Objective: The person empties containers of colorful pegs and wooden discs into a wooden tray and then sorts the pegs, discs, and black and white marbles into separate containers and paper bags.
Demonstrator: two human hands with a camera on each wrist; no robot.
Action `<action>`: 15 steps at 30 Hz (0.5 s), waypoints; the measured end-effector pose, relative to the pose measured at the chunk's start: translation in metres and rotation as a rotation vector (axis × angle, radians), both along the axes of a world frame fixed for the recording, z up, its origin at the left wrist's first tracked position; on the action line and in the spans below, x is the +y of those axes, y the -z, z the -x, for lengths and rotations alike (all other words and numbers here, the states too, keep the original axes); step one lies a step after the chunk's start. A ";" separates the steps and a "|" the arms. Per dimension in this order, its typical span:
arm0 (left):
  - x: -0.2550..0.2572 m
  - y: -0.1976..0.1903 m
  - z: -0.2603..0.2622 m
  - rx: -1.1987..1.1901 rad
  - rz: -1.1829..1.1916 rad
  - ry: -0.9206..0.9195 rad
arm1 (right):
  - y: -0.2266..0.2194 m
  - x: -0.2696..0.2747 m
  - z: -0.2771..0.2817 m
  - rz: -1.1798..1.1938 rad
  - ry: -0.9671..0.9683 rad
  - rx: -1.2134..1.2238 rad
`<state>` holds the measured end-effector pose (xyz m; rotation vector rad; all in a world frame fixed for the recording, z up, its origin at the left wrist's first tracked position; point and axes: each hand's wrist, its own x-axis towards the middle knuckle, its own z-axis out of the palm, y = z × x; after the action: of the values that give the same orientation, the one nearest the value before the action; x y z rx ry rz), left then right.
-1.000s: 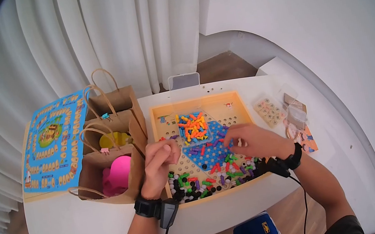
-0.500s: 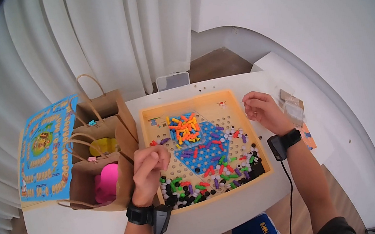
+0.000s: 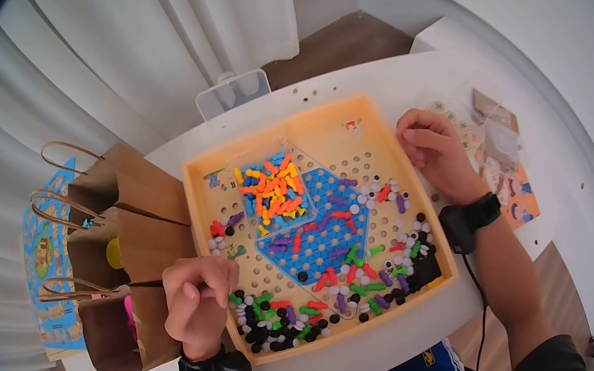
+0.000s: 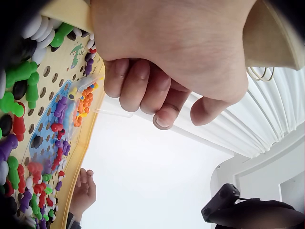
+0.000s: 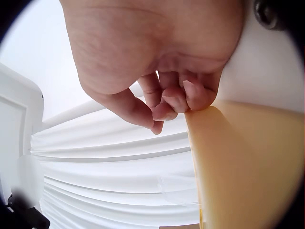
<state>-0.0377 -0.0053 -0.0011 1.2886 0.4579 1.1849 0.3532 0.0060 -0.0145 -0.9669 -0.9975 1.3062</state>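
My left hand (image 3: 197,301) hovers at the left edge of the wooden game board (image 3: 444,244), its fingers loosely curled and nothing in them. Beyond the right edge, my right hand (image 3: 434,152) hangs with bent fingers, also without a thing; in the right wrist view its fingertips (image 5: 198,98) are right at the board's side wall. A clear plastic box (image 3: 284,228) on the board holds orange, yellow and blue pegs (image 3: 272,189). Red, green and purple pegs lie scattered over the blue hexagon (image 3: 322,247) and the near side, among black and white round pieces (image 3: 265,338).
Brown paper bags (image 3: 149,185) stand left of the board, with a blue printed game sheet (image 3: 44,303) behind them. At the right lie a clear case (image 3: 500,142) and an orange picture card (image 3: 519,189). Small bits (image 3: 305,99) lie at the table's far edge.
My right hand has moved from over the board to outside its right edge. The view has shifted and tilted; my left hand stays near the left edge.
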 end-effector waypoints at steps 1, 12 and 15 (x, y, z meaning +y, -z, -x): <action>0.000 0.000 0.000 0.019 0.014 -0.006 | 0.001 0.000 0.001 0.014 -0.006 0.019; -0.002 -0.001 0.004 0.066 0.046 -0.002 | 0.002 -0.004 0.000 0.016 -0.008 -0.044; -0.003 -0.004 0.000 0.046 0.059 -0.029 | -0.001 -0.005 0.003 0.017 0.006 -0.068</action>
<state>-0.0378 -0.0087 0.0030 1.2639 0.5426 1.1592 0.3505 0.0013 -0.0136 -1.0323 -1.0360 1.2855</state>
